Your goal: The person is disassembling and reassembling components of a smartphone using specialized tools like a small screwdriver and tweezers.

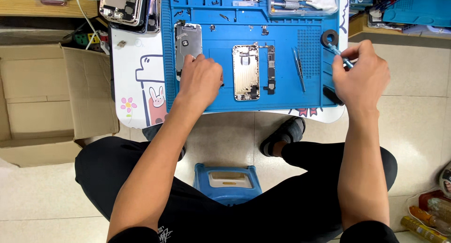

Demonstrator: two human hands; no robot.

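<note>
Two hands over a blue repair mat (pixel 282 100): left hand (pixel 199 78) rests palm-down, fingers curled, on the near end of a detached phone screen panel (pixel 188 41) at the mat's left; right hand (pixel 359 74) grips a small blue screwdriver (pixel 339 54) at the right edge, beside a black ring (pixel 329 37); an open phone housing (pixel 245 72) lies at centre

Bare forearms, no sleeves — black trousers with a small white mark — dark shoes.
</note>
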